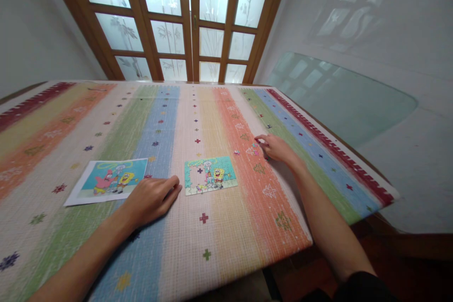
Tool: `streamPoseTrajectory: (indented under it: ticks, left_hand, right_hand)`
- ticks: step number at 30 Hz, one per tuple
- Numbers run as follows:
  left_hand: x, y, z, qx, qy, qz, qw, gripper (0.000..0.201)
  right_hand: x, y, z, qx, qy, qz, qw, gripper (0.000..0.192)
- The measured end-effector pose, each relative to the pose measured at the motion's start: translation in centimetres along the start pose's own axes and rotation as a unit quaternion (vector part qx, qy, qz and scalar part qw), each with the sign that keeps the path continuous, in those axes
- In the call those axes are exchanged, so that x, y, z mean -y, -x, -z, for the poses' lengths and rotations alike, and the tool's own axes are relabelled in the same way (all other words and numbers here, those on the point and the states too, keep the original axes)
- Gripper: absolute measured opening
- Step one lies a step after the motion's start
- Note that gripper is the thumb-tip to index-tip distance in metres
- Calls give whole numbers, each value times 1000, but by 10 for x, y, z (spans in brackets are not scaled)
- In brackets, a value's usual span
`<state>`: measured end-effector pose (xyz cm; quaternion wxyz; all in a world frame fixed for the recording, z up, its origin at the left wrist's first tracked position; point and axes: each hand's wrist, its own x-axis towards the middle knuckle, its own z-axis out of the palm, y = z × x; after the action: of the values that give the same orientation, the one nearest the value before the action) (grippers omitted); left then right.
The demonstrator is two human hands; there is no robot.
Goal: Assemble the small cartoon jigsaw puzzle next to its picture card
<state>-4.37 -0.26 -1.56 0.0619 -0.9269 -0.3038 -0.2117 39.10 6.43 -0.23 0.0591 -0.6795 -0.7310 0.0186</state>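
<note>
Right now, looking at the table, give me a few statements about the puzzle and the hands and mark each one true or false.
1. The puzzle is complete. False: a gap shows in its left part.
2. The left hand rests flat between the reference picture and the puzzle. True.
3. The right hand is beside the loose pieces on the orange stripe. True.
4. The reference picture lies right of the puzzle. False: it lies left.
5. The tablecloth is plain white. False: it has coloured stripes.
</note>
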Motion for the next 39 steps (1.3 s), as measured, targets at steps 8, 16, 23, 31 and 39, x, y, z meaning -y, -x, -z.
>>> streamPoseTrajectory:
  ticks: [8, 16, 23, 31, 39]
  left_hand:
    - [0, -1, -1, 1, 17, 2, 1000, 29]
    - [-3, -4, 1, -14, 14, -8, 1000, 31]
    - [-10, -6, 3, -47, 54, -30, 997, 24]
    - [-23, -13, 2, -42, 59, -51, 996, 24]
    - [-32, -14, -3, 5, 99, -66, 993, 25]
  right_hand:
    - [-7, 1, 11, -3, -123, -28, 992, 5]
    - [52, 12, 17, -20, -381, 56, 923, 12]
    - [134, 35, -2, 76, -428, 161, 886, 12]
    - [160, 47, -18, 81, -436, 191, 876, 13]
    - [164, 49, -20, 39, -377, 245, 892, 10]
